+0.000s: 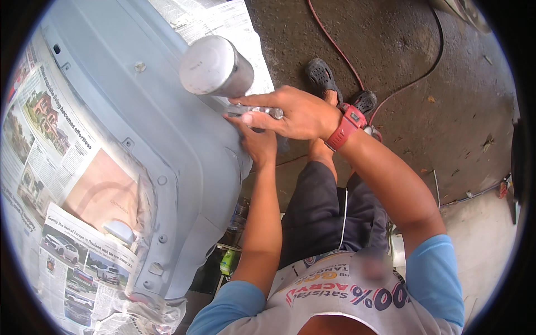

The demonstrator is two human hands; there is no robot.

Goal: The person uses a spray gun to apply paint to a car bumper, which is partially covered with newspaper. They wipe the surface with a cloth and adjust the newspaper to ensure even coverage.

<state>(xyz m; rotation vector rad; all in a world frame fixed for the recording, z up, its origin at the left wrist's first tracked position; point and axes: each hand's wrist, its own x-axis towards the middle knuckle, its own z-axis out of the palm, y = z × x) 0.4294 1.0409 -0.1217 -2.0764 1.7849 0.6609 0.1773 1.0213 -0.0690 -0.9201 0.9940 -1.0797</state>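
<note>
My right hand [296, 113] is wrapped around a metal spray gun [254, 110], thumb along its body. The gun's silver paint cup [211, 66] sits on top, tilted over the side of a large grey-coated car body panel [190, 134]. Just below the gun is my left hand [261, 146], close to the panel's outer edge. Its fingers are mostly hidden behind the gun and my right hand, so I cannot tell whether they touch the panel or the gun. The nozzle and trigger are hard to make out.
Newspaper sheets [92, 245] border the panel on the left, and another sheet [229, 28] lies beyond it. A red hose [340, 50] and a dark cable [432, 67] cross the stained floor [391, 33] near my feet. A green container [227, 261] stands under the panel's near edge.
</note>
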